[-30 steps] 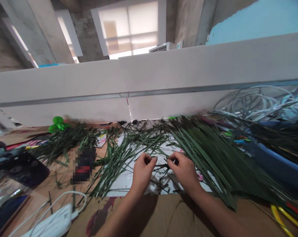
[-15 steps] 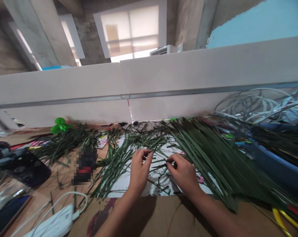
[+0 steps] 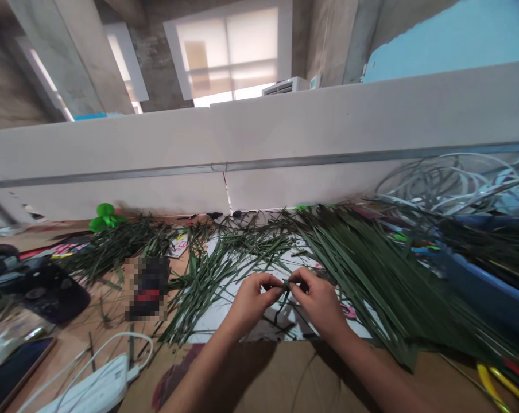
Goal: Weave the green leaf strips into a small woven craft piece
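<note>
My left hand (image 3: pixel 254 302) and my right hand (image 3: pixel 317 299) meet above a white paper sheet (image 3: pixel 237 318). Between their fingertips they pinch narrow dark green leaf strips (image 3: pixel 286 289), crossed or knotted into a small bundle, with an end hanging below. The fingers hide most of the bundle. To the right lies a large pile of long green leaf strips (image 3: pixel 371 281). A looser heap of thin strips (image 3: pixel 212 287) spreads just left of my left hand.
A further strip heap (image 3: pixel 121 246) and a pixelated dark object (image 3: pixel 146 288) lie left on the wooden table (image 3: pixel 91 321). A white power bank (image 3: pixel 98 387), a phone (image 3: pixel 14 373), yellow-handled scissors (image 3: pixel 492 385), a blue tub (image 3: pixel 479 289) and a white partition (image 3: pixel 285 149) surround them.
My hands have come together from being apart, and my left hand has moved right. Both now pinch the same strips at the middle of the paper.
</note>
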Demonstrator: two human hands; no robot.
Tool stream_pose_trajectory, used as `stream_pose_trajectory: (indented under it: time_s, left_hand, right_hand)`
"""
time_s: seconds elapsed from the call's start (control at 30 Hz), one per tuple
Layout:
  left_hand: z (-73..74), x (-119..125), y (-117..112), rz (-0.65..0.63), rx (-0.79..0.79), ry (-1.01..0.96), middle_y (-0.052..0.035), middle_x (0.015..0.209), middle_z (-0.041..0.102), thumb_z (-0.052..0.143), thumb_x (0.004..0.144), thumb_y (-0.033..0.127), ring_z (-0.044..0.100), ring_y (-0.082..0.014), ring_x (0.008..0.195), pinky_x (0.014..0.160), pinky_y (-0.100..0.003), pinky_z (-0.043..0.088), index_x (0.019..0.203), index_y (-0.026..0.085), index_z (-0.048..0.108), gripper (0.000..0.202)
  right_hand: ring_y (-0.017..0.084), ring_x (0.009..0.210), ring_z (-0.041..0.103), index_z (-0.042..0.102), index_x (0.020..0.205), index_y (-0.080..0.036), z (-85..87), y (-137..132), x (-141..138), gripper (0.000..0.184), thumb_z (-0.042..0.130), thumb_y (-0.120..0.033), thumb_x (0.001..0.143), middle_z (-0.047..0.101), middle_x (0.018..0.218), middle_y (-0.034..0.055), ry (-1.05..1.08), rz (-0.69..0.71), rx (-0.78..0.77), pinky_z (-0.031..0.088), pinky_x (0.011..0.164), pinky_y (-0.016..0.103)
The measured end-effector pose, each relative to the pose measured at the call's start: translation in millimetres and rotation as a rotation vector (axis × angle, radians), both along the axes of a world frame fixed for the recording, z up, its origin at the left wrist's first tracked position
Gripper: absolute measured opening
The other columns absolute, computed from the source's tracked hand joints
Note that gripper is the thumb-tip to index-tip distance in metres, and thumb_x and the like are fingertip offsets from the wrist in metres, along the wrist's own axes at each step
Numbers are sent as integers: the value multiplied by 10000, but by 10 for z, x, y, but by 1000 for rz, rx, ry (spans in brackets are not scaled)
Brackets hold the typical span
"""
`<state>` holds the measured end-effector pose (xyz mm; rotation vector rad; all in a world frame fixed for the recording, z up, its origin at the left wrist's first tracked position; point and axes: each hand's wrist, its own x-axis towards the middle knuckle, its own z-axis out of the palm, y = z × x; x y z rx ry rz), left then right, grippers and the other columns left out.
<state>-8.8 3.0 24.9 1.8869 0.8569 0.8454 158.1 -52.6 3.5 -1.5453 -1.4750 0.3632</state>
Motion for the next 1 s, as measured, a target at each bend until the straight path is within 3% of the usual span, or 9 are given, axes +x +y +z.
stream_pose_trajectory:
  time_s: [0.17, 0.33, 0.5, 0.87, 1.0]
  left_hand:
    - [-28, -27, 34, 68, 287, 82, -41, 881, 685, 704, 793, 165, 610, -213, 890, 794, -300, 442, 829, 222, 757, 87]
    - [-42, -35, 48, 90, 412, 163, -28, 841, 717, 642, 855, 117, 609, -205, 842, 771, -301, 427, 875, 228, 749, 156]
    - [-64, 0, 21, 103, 319, 62, -23, 905, 744, 644, 821, 63, 644, -196, 890, 807, -287, 455, 915, 220, 740, 206]
    - [-125, 29, 15, 99, 203, 21, -9, 874, 741, 683, 793, 169, 643, -191, 848, 753, -280, 440, 870, 232, 741, 115]
    - [-137, 36, 29, 101, 121, -25, -9, 837, 727, 644, 785, 175, 628, -181, 804, 736, -271, 443, 838, 206, 718, 96]
  right_hand:
    - [193, 697, 595, 617, 814, -225, -1, 17, -4, 101, 539, -287, 834, 662, 739, -3, 101, 102, -22, 389, 663, 285]
    - [192, 697, 560, 624, 798, -220, -21, 46, -7, 92, 564, -291, 799, 645, 745, 1, 189, 140, -24, 384, 652, 286]
    - [197, 727, 555, 636, 809, -213, -36, 58, -4, 104, 564, -285, 789, 645, 780, 10, 201, 154, -25, 389, 678, 296]
    - [189, 690, 542, 661, 792, -204, -56, 73, -10, 145, 604, -331, 749, 651, 741, 11, 288, 146, -101, 385, 643, 297]
    - [193, 721, 577, 663, 872, -201, -83, 99, -5, 231, 668, -373, 718, 654, 770, 15, 435, 143, -93, 415, 638, 290]
